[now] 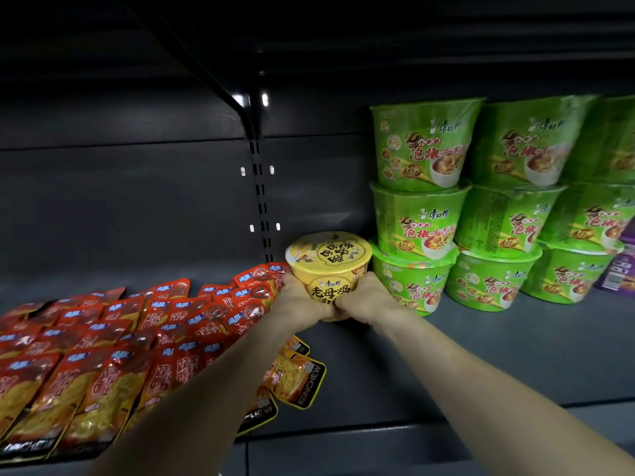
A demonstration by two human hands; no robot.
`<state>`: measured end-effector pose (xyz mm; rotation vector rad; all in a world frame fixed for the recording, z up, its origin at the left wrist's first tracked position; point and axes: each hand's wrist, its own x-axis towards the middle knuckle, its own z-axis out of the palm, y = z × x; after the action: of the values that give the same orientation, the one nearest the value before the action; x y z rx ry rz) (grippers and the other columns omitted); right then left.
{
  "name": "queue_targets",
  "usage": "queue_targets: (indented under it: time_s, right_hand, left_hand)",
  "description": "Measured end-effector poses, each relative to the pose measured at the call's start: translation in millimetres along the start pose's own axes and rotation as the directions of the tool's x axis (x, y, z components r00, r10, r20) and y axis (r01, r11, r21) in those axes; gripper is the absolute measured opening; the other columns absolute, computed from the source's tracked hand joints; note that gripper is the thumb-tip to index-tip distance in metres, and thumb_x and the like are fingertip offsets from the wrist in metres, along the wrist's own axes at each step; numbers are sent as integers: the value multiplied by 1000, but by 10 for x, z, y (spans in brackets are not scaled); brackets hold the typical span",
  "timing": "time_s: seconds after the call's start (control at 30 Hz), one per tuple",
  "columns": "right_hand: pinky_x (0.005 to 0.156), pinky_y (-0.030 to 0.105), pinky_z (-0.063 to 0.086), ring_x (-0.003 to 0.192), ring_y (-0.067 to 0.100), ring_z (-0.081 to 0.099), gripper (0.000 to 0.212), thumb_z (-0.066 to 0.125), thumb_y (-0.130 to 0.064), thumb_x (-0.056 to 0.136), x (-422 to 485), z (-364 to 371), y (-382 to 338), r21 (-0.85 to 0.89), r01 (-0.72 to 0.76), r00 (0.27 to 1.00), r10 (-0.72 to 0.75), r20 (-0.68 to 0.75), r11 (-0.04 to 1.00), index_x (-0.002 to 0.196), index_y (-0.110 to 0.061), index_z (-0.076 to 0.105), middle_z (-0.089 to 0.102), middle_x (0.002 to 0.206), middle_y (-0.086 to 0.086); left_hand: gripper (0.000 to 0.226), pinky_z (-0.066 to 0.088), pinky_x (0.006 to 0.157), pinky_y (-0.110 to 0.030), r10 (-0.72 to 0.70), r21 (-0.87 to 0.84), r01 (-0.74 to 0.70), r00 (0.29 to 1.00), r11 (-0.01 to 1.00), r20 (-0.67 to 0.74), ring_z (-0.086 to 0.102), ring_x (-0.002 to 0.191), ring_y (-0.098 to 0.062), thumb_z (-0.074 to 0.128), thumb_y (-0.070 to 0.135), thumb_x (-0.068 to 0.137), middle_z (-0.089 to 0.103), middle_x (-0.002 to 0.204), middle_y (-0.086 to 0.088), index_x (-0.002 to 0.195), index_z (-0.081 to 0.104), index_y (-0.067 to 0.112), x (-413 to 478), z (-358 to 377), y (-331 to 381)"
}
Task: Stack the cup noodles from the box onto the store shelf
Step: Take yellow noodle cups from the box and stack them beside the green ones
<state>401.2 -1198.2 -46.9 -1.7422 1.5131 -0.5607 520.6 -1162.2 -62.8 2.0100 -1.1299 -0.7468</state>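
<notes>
Just left of the green cups (pixel 415 218), left hand (pixel 302 298) and right hand (pixel 365 298) clasp the yellow cup (pixel 329 257); best set flat.

Shop aisle, as I read it. Dark metal store shelf (pixel 481 355) with a slotted upright (pixel 256 187) in its back panel and an upper shelf (pixel 343 46) overhead. Stock in bulk: identical green cup noodles (pixel 417 218) stacked three high in rows, and many matching red snack packets (pixel 103 338) laid overlapping.
</notes>
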Motion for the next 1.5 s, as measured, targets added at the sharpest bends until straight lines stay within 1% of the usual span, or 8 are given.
queue_targets:
  time_s: [0.13,0.4,0.53,0.67,0.83,1.1,1.27,1.5]
  right_hand:
    - [85,35,51,105,28,61,57,67,-13,76,16,38,-38,-8,-23,1000,23,-8,1000,125,0,41,60,115,15]
    - [68,26,43,86,21,56,51,67,-19,81,-159,-1,5,-112,27,1000,-26,8,993,124,1,48,60,109,11]
    - [84,30,48,110,29,59,42,61,-19,86,-375,-57,79,-220,107,994,-106,19,969,123,-1,52,60,122,12]
    - [90,30,46,116,29,56,36,55,-13,88,-646,-225,196,-316,188,982,-178,62,930,123,-3,54,58,126,12]
    - [88,30,45,117,30,54,29,52,-13,91,-1008,-589,464,-373,209,977,-210,41,904,119,-3,54,56,127,14]
    - [95,34,44,121,30,52,35,52,-13,90,-1585,-1573,1160,-422,159,972,-216,-90,892,125,-6,54,55,130,14]
    - [93,33,44,119,31,54,34,54,-15,90,-2029,-2329,1834,-423,25,972,-120,-201,906,123,-6,54,57,129,14]
    - [73,28,40,103,32,59,17,53,-10,88,-2719,-3230,2888,-374,-191,950,75,-304,907,104,-6,57,62,108,11]
  left_hand:
    - [109,43,104,-38,-10,-2,10,1000,1000,1,49,118,-23,92,29,59,49,120,-4,140,22,12,-5,-7,19]
    - [106,44,102,-38,12,23,-10,998,1000,-65,49,120,-25,92,30,58,50,124,-6,138,26,9,-75,20,-10]
    - [86,45,100,-43,11,107,14,975,994,-223,50,120,-30,89,28,63,53,126,-12,129,39,7,-163,30,-39]
    - [59,46,98,-45,98,144,-49,932,988,-350,52,117,-31,78,24,75,56,123,-11,125,50,9,-341,56,6]
    - [29,49,91,-37,149,72,-133,943,988,-298,59,106,-32,70,23,83,62,113,-10,109,59,15,-703,369,247]
    - [17,47,86,-32,253,-17,-261,947,965,-197,61,102,-32,70,17,83,67,109,-13,94,57,17,-1412,1351,1052]
    - [18,47,87,-32,326,20,-325,943,945,-69,61,103,-31,69,18,83,66,110,-12,93,55,20,-2002,2149,1563]
    - [29,43,86,-28,427,32,-437,890,899,156,57,110,-26,66,18,86,60,122,-6,114,59,14,-2913,3386,2119]
